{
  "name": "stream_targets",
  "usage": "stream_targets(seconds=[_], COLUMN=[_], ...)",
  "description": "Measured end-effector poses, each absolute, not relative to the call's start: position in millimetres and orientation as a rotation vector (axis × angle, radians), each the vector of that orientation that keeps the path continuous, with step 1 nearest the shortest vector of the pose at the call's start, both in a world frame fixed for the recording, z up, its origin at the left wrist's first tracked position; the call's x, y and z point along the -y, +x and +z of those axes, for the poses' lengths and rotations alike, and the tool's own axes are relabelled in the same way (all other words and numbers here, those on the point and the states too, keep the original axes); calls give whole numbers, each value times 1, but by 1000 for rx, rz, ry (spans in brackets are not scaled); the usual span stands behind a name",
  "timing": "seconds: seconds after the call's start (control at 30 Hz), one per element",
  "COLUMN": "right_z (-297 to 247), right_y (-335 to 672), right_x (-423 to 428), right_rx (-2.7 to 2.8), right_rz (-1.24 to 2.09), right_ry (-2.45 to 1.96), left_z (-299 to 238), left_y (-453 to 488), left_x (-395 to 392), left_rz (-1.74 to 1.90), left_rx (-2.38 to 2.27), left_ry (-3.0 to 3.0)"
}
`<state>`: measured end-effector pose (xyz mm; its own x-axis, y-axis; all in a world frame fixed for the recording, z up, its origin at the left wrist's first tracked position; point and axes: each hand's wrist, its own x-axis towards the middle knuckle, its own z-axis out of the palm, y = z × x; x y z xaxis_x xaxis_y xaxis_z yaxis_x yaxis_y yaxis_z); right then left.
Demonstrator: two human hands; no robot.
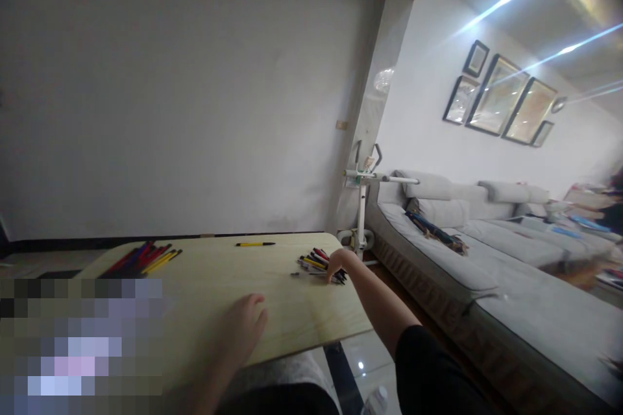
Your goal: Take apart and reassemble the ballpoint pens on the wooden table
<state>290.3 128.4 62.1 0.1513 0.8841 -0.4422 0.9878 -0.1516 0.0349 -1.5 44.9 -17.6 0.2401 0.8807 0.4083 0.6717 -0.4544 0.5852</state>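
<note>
My right hand [339, 262] reaches down over a loose pile of pens [311, 262] at the right end of the pale wooden table [287, 305]. Its fingers are bent together at the near edge of the pile, closed on a thin pen [306, 274] that points left; the fingertips are partly hidden. Nearer to me, my left hand [248, 324] hovers over or rests on the table's front part, slightly blurred, fingers apart and nothing in them. One yellow pen [256, 244] with black ends lies alone near the far edge. Red, dark and yellow pens [146, 259] lie bunched at the left.
A blurred mosaic patch [80, 337] covers the lower left. Beyond the table rises a plain wall [195, 91]. To the right stand a white exercise machine [361, 207] and a long grey sofa [487, 253] with things on it. A bottle [376, 400] shows below the table.
</note>
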Motion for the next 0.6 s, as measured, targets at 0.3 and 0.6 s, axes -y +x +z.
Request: stream_targets(seconds=[0.3,0.6], right_z=[41,33], right_y=[272,260], right_x=[-117,-109], right_rx=[-1902,-2067], right_rz=[-613,-472], right_ry=[2158,2228], left_z=[-8,6], left_y=[10,57], left_x=[-39,-78], left_rz=[839,672], left_rx=[-1490,-1462], left_ry=[2401,2577])
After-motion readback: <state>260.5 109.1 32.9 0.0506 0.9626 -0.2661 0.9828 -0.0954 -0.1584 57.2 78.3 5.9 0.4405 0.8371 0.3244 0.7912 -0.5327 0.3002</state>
